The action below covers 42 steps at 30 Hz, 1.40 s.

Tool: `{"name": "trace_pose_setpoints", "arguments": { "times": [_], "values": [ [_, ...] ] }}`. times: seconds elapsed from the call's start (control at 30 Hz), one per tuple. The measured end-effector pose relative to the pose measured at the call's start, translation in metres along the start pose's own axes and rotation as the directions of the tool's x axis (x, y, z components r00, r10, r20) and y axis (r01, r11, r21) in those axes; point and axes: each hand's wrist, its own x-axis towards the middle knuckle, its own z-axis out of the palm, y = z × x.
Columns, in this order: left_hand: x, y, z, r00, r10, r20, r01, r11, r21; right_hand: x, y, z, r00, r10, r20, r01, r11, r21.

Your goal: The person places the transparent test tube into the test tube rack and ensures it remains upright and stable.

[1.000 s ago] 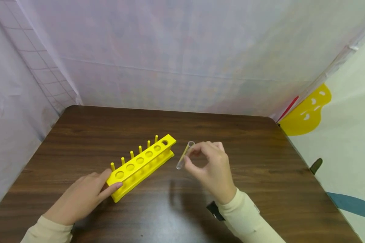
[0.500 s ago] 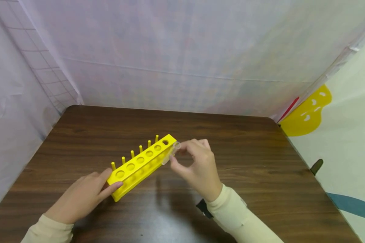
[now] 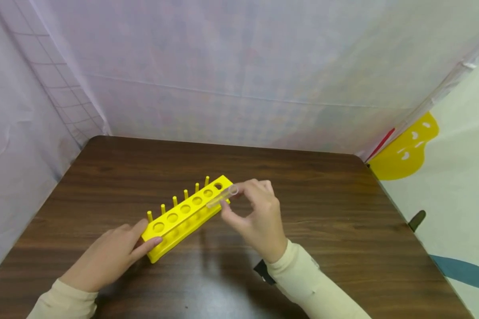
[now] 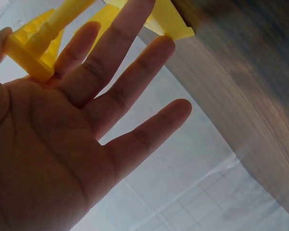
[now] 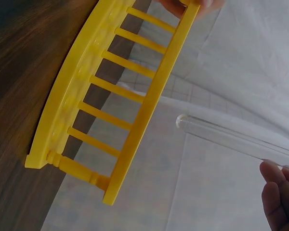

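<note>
A yellow test tube rack [image 3: 191, 204] stands at a slant on the table, its row of holes unfilled and its pegs along the far side. My left hand [image 3: 107, 257] grips the near left end between thumb and index finger; in the left wrist view the other fingers are spread. Between the thumb and fingertips of my right hand [image 3: 259, 217] is a clear glass test tube [image 3: 222, 197], tilted above the rack's right end. Seen from the right wrist, the tube [image 5: 226, 138] is apart from the rack [image 5: 147, 113], its rounded end pointing towards it.
The brown wood-grain table [image 3: 323, 199] extends around the rack. A pale cloth hanging [image 3: 239, 79] rises behind its far edge, and another patterned cloth [image 3: 455, 199] hangs on the right.
My right hand has moved left with the test tube, from beside the rack to over its right end. The tube now leans closer to level. My left hand keeps its grip on the rack.
</note>
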Motion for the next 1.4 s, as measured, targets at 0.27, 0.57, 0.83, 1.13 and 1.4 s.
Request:
{"name": "trace_pose_setpoints", "arguments": {
  "times": [0.27, 0.57, 0.83, 1.13, 1.4],
  "values": [
    [0.0, 0.001, 0.0, 1.0, -0.005, 0.005, 0.005, 1.0, -0.011, 0.003, 0.001, 0.012, 1.0, 0.019, -0.007, -0.019, 0.999, 0.038],
    [-0.002, 0.001, 0.0, 1.0, 0.012, -0.02, -0.012, 1.0, -0.018, 0.006, 0.002, 0.019, 0.999, 0.041, 0.021, -0.042, 0.999, 0.035],
    [-0.002, 0.002, 0.0, 0.999, 0.01, -0.031, -0.011, 1.0, -0.02, 0.007, 0.006, 0.024, 0.999, 0.049, 0.023, -0.05, 0.998, 0.029],
    [-0.002, 0.002, 0.0, 1.0, -0.011, -0.027, 0.01, 1.0, -0.021, 0.007, 0.009, 0.028, 0.996, 0.07, 0.059, -0.07, 0.998, 0.002],
    [-0.003, 0.003, 0.0, 0.999, -0.016, -0.03, 0.015, 0.999, -0.028, 0.006, 0.015, 0.035, 0.995, 0.058, 0.083, -0.056, 0.998, -0.022]
  ]
}}
